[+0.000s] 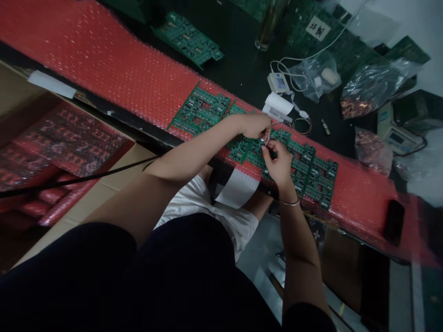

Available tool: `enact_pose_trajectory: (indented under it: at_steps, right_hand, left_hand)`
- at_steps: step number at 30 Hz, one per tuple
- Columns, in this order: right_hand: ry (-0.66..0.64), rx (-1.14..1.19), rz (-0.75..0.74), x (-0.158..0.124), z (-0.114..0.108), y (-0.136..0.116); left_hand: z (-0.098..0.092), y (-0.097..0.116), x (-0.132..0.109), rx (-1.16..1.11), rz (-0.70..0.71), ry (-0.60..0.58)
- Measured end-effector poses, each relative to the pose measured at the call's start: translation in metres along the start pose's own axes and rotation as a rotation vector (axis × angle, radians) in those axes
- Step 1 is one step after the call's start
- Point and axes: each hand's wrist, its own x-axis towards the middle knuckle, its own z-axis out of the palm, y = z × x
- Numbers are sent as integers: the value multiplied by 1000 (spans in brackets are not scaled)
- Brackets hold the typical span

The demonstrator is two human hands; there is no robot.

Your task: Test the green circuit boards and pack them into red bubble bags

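Note:
A row of green circuit boards point(320, 182) lies on red bubble wrap, reaching out on both sides of my hands. My left hand point(255, 125) is over the middle boards, its fingers closed at a thin multi-coloured wire cable point(302, 126). Just below it, my right hand point(279, 162) pinches the same cable near its end with thumb and forefinger, close above a board. What sits right at the fingertips is small and partly hidden. From the hands the cable loops right towards a small white device point(278, 83) with a screen.
Red bubble wrap point(138, 69) covers the bench's front. Another board panel point(188, 39) lies behind. Further back are a glass point(266, 27), bags of copper-coloured parts point(374, 150) and a boxy instrument point(394, 127). A dark phone-like object point(393, 221) lies right; a carton point(117, 168) stands left.

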Motion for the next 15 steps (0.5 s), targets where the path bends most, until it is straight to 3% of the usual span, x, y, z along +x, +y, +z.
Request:
enact_pose_trajectory:
  at_steps: [8, 15]
  right_hand:
    - [16, 15, -16, 1, 0, -1]
    - [0, 3, -11, 0, 1, 0]
  left_hand:
    - [6, -9, 3, -16, 40, 0]
    - [6, -4, 0, -2, 15, 45]
